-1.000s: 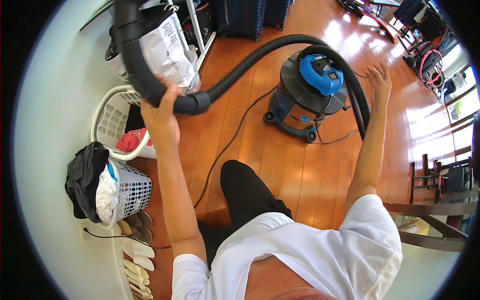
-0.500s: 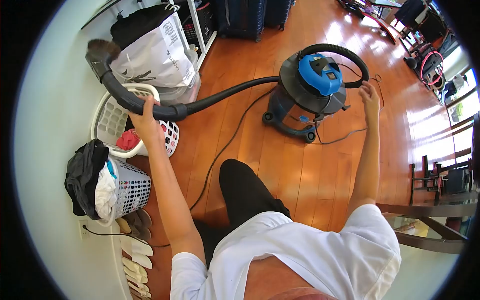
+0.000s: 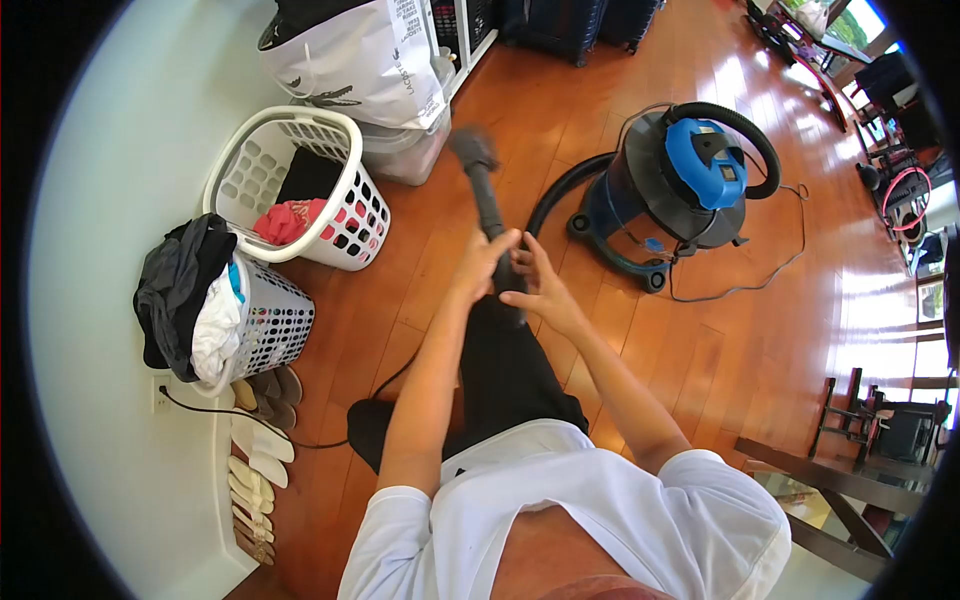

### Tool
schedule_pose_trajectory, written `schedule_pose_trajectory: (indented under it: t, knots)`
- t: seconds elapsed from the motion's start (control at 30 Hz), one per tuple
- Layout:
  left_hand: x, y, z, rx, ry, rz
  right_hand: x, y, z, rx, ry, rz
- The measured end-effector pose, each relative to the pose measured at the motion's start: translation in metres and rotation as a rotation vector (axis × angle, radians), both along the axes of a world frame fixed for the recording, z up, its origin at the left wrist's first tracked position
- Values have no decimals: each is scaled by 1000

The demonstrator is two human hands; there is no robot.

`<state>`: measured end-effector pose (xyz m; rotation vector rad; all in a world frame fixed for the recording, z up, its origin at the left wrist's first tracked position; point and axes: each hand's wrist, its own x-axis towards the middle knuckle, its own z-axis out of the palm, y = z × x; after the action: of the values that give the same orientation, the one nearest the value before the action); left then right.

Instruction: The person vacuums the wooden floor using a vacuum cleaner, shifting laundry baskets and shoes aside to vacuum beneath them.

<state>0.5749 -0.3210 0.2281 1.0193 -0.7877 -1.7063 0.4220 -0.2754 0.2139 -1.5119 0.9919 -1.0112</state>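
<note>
The dark vacuum hose handle (image 3: 510, 290) is in front of my body, its brush head (image 3: 473, 148) pointing away and blurred by motion. My left hand (image 3: 481, 265) is closed around the tube just below the brush end. Close beside it, my right hand (image 3: 546, 287) has its fingers and thumb curled about the handle from the right. From there the black hose (image 3: 560, 190) bends across to the vacuum cleaner (image 3: 665, 190), a dark drum with a blue top (image 3: 705, 165), standing on wheels on the wooden floor.
Two white laundry baskets stand left by the wall, one with a pink cloth (image 3: 290, 220), the other heaped with clothes (image 3: 185, 290). Behind are a white bag (image 3: 365, 70) and suitcases (image 3: 555, 30). A cord (image 3: 300, 443) runs from the wall outlet past several shoes (image 3: 262, 450).
My left hand has brought the brush and handle from the left to the middle. My right hand has left the vacuum's side and come to the handle. The view has shifted.
</note>
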Motion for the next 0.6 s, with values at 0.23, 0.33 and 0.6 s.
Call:
schedule_pose_trajectory:
  t: [0.23,0.33,0.6]
  knots:
    - [-16,-37,-66,103,-241,-121,8,-29,-21,235,54,-142]
    - [-15,-56,-101,24,-664,-196,-1,-71,-53,72,417,-253]
    - [-16,-57,-153,-34,-728,-158,14,-106,-100,333,886,-275]
